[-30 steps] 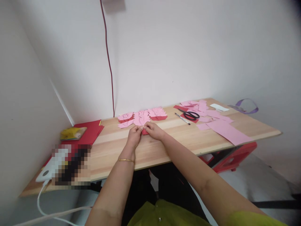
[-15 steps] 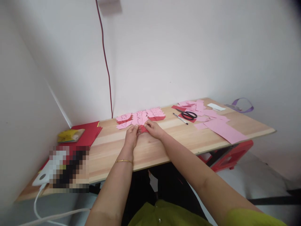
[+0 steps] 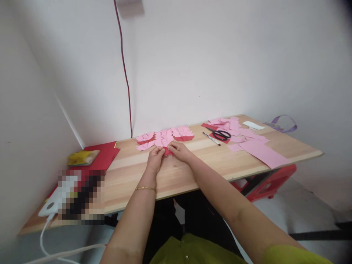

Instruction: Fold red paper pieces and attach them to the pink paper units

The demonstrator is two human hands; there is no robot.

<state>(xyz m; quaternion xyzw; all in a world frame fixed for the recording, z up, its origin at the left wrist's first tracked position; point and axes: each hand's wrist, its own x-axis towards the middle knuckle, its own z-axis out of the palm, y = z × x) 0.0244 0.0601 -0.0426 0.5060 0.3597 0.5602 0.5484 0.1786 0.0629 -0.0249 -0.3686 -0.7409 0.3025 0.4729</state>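
Pinching red paper [image 3: 168, 151], left hand [image 3: 155, 158] and right hand [image 3: 180, 151] both, closer together than before

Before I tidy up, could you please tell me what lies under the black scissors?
Red paper shows beneath the black scissors; whatever they cover directly cannot be seen.

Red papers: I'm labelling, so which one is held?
The small red piece pinched between the left hand and right hand; other red papers lie untouched.
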